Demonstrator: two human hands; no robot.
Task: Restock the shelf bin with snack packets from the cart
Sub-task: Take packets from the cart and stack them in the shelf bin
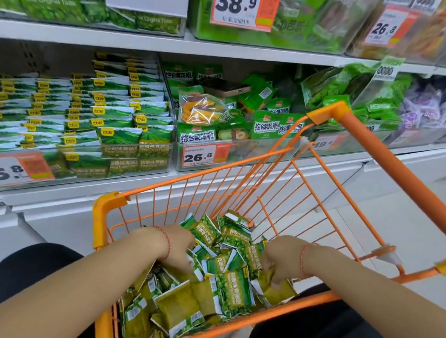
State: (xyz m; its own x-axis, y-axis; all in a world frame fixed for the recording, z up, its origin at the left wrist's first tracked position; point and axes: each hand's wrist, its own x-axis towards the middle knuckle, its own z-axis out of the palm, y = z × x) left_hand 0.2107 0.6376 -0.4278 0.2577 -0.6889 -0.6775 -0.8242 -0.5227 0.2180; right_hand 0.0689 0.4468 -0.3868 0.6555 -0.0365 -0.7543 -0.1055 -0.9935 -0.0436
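Both hands down in orange cart [101,209]: left hand [176,248] and right hand [278,264], fingers curled into loose green snack packets [233,288]. Packets look light, crinkly, slippery; prob. best grabbed in bunches by edges. Shelf bin [83,132] far left, partly stocked.

Orange cart [392,175], seemingly green packets [233,288].

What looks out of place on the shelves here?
A phone-like dark slab lies flat on the mixed snack packets in the middle bin, above the 26.8 tag. It is no snack packet.
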